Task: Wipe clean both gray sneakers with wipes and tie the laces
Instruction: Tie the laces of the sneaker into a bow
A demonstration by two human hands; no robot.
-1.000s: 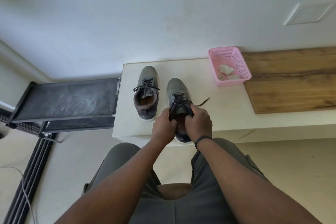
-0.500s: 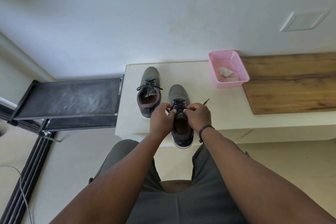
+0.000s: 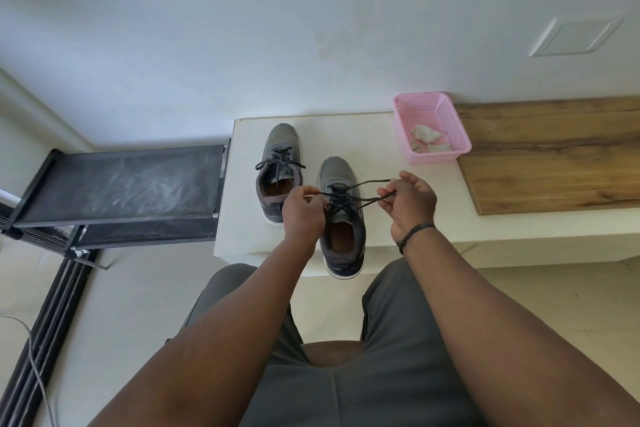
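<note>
The nearer gray sneaker (image 3: 341,218) is stood at the worktop (image 3: 398,218) front edge, heel overhanging, so its black laces (image 3: 360,199) can be reached. One lace end is pinched by the left hand (image 3: 303,210), the other by the right hand (image 3: 410,203), drawn apart, probably to tighten a knot. The far sneaker (image 3: 280,173) sits beside it, seemingly tied. Used wipes (image 3: 426,139) lie in the pink basket (image 3: 460,135).

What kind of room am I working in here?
Probably a home room, perhaps an entryway: a low white bench against a plain wall, a wooden board on it, a pink basket, and a black rack.
</note>
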